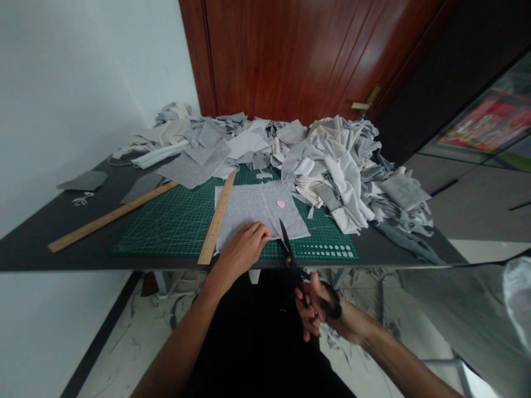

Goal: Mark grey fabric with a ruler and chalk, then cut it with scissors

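A piece of grey cloth [243, 207] lies on the green cutting mat [166, 229], with a pink line drawn down it. My left hand [246, 243] has its fingers closed on the cloth's near edge, just left of that line. In my right hand [313, 307] is a pair of black scissors [293, 260], blades parted, at the near edge by the line; one blade lies above the cloth. A piece of pink tailor's chalk [280, 204] rests on the cloth right of the line. Along its left side lies a wooden ruler [218, 218].
A second wooden ruler [112, 216] lies slanted at the left, beyond it small white-handled snips [83, 199]. Heaped grey and white fabric scraps [340, 160] fill the table's back and right. A wooden door [282, 61] stands behind; the dark table [25, 243] ends near my lap.
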A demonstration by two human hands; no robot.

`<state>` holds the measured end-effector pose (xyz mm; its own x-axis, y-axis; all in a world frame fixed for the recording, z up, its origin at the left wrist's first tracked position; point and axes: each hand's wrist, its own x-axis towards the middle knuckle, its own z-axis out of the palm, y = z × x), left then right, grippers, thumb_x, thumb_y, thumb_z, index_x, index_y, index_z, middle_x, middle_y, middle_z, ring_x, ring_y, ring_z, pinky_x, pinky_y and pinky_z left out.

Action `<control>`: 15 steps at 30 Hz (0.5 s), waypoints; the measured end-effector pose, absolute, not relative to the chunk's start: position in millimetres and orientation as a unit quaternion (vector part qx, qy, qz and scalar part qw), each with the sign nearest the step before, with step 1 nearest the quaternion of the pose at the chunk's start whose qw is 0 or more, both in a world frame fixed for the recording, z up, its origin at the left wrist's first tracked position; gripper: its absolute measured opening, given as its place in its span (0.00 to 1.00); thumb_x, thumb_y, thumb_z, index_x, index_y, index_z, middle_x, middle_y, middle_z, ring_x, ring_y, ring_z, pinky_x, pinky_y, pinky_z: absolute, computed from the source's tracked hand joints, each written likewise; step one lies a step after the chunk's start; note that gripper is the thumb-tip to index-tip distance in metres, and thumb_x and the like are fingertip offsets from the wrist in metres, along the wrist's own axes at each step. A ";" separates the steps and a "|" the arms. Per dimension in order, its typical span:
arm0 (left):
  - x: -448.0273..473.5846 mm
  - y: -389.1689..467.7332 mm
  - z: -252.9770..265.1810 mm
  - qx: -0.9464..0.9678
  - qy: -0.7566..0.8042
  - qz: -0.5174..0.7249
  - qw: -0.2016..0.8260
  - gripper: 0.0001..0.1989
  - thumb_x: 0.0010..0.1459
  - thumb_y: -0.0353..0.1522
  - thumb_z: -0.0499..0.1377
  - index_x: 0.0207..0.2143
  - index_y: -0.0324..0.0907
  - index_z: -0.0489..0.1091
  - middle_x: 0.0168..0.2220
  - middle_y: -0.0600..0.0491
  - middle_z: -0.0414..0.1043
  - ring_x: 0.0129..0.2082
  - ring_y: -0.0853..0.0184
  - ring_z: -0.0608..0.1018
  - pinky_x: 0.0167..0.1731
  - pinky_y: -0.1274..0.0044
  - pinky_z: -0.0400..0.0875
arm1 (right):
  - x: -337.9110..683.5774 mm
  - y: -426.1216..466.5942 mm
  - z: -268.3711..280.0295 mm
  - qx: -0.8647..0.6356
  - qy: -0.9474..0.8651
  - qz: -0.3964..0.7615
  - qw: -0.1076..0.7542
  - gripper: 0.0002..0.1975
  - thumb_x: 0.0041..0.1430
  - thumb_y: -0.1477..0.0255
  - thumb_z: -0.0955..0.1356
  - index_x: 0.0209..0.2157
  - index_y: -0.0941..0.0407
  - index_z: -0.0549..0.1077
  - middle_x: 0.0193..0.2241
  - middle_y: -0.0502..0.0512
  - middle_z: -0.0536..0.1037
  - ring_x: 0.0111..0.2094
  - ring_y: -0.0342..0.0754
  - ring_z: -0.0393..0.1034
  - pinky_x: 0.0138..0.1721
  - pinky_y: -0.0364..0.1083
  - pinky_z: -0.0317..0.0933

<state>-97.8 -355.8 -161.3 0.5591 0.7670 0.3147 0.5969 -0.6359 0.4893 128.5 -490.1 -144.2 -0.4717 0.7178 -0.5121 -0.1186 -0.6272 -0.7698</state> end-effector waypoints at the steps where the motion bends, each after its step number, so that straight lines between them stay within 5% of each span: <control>1: -97.8 -355.9 -161.8 0.866 0.393 0.258 0.168 0.07 0.74 0.29 0.51 0.39 0.44 0.65 0.41 0.51 0.72 0.42 0.60 0.75 0.45 0.67 0.70 | 129.7 -488.5 -142.3 -0.432 -0.334 0.797 0.259 0.40 0.52 0.29 0.64 0.37 0.55 0.65 0.23 0.42 0.63 0.18 0.37 0.61 0.30 0.46 0.73; 15: -100.4 -358.3 -156.7 0.852 0.388 0.287 0.202 0.08 0.75 0.29 0.48 0.39 0.44 0.64 0.39 0.52 0.71 0.40 0.61 0.75 0.42 0.68 0.70 | 121.1 -428.9 -108.8 -0.432 -0.365 0.803 0.187 0.42 0.48 0.26 0.63 0.35 0.54 0.62 0.21 0.39 0.60 0.18 0.39 0.60 0.32 0.49 0.74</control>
